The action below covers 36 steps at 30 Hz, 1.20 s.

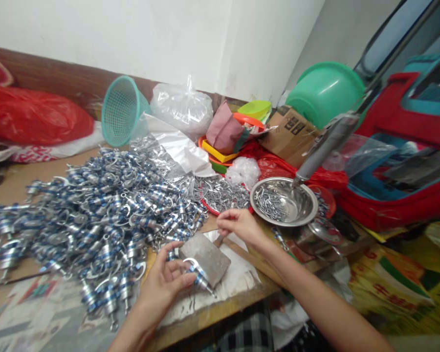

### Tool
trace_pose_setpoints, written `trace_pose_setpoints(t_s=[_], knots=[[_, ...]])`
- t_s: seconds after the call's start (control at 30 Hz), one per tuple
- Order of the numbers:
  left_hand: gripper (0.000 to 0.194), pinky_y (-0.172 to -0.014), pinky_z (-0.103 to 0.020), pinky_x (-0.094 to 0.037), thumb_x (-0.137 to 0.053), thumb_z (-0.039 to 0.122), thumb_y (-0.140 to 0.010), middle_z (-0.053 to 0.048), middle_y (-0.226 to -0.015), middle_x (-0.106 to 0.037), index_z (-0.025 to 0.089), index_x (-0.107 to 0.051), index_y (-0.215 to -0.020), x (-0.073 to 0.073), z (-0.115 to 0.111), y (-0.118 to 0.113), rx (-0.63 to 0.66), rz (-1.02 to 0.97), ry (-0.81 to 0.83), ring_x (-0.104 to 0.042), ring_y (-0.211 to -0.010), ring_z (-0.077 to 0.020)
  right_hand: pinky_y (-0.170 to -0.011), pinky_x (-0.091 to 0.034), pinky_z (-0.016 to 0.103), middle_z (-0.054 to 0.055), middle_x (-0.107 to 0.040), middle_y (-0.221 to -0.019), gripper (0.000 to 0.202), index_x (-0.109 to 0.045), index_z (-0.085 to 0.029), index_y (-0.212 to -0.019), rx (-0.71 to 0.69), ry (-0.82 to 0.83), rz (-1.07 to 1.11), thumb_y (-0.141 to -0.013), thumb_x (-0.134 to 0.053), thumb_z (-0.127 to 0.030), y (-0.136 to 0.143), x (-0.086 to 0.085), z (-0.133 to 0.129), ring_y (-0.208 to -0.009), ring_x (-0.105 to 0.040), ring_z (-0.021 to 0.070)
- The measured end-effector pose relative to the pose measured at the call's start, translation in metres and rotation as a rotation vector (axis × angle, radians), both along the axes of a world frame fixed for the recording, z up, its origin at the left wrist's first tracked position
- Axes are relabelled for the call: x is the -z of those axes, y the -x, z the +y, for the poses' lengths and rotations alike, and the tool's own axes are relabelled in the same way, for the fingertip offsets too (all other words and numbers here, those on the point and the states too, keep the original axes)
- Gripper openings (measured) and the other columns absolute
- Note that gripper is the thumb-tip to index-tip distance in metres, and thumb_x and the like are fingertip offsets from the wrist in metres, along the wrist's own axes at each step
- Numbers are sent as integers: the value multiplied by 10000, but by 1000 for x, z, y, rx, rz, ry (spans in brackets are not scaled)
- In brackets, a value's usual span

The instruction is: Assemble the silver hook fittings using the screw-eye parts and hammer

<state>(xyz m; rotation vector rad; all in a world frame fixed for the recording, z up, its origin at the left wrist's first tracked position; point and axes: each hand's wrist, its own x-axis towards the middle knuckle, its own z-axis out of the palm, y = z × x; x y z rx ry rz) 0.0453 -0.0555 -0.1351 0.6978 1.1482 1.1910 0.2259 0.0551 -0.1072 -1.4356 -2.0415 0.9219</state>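
Observation:
My left hand is closed around a blue-and-silver metal fitting with a curved hook, its thin end pointing down to the right. Against that hand sits a grey metal block on a white sheet. My right hand hovers beyond the block's right side, thumb and fingers pinched together; whatever is between them is too small to make out. Under the right wrist lies a wooden handle. A large pile of similar fittings spreads out to the left. Just past my right fingers are small grey metal pieces on a red tray.
A steel bowl with pins stands right of the tray, below a grey lever handle. Behind are a teal basket, plastic bag, cardboard box and green basin. A red-and-blue stool stands at right.

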Motion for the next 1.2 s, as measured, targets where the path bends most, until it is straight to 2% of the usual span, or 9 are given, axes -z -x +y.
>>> trace_pose_setpoints(t_s=[0.1, 0.2, 0.3, 0.4, 0.6, 0.8, 0.93, 1.03, 1.2], knots=[[638, -562, -292, -492, -738, 204, -535, 27, -646, -621, 231, -397, -1073, 0, 0, 1, 12, 3, -4, -629, -585, -167, -509, -454, 185, -9, -638, -588, 119, -675, -139, -768, -247, 139, 146, -760, -576, -204, 14, -1, -41, -525, -581, 92], [622, -599, -304, -497, -739, 198, -549, 34, -657, -620, 237, -390, -1062, -1, 0, 2, 36, 1, -9, -638, -620, -173, -577, -429, 179, -13, -654, -653, 91, -690, -176, -731, -342, 59, 122, -735, -603, -151, 24, -5, -59, -623, -581, 94], [615, -616, -295, -491, -739, 192, -557, 41, -663, -625, 243, -385, -1058, -2, 0, 3, 49, 4, -13, -639, -640, -168, -601, -415, 177, -5, -651, -677, 97, -690, -168, -748, -359, -50, 27, -742, -602, -129, 26, -11, -59, -655, -576, 102], [603, -610, -287, -487, -732, 185, -567, 42, -668, -624, 245, -386, -1058, -3, 0, 3, 50, -4, -11, -638, -638, -163, -626, -414, 179, 7, -638, -688, 100, -684, -147, -768, -451, -131, -32, -745, -597, -104, 25, -14, -55, -669, -569, 107], [584, -608, -277, -484, -712, 164, -593, 30, -685, -632, 232, -372, -1063, -5, -2, 3, 74, -23, -24, -633, -610, -146, -641, -427, 199, 26, -611, -751, 146, -689, -161, -868, -547, -207, -102, -767, -587, -135, 29, -11, -52, -707, -565, 120], [616, -610, -280, -485, -730, 178, -569, 34, -681, -634, 236, -365, -1063, -1, -1, 3, 75, -45, -19, -631, -626, -154, -669, -451, 231, 30, -630, -779, 188, -666, -170, -915, -394, -234, 45, -746, -594, -127, 33, 0, -58, -735, -574, 134], [607, -598, -240, -463, -725, 151, -569, 50, -667, -618, 241, -374, -1056, 1, -1, 3, 54, -47, -2, -604, -603, -118, -691, -463, 251, 32, -637, -826, 157, -639, -182, -910, -95, -213, 228, -787, -543, -184, 15, 10, -58, -754, -590, 142], [596, -582, -223, -444, -708, 117, -571, 53, -671, -606, 238, -370, -1048, 1, -3, 2, 47, -68, -5, -583, -583, -97, -695, -466, 274, 45, -637, -835, 150, -634, -179, -853, 124, -238, 231, -795, -527, -267, -9, 19, -58, -774, -593, 165], [588, -558, -235, -444, -693, 79, -536, 54, -650, -591, 212, -387, -1021, 0, -4, 0, 6, -50, -20, -569, -550, -98, -640, -466, 258, 50, -635, -819, 175, -633, -177, -850, 79, -218, 111, -802, -520, -301, -29, 31, -58, -731, -596, 166]])
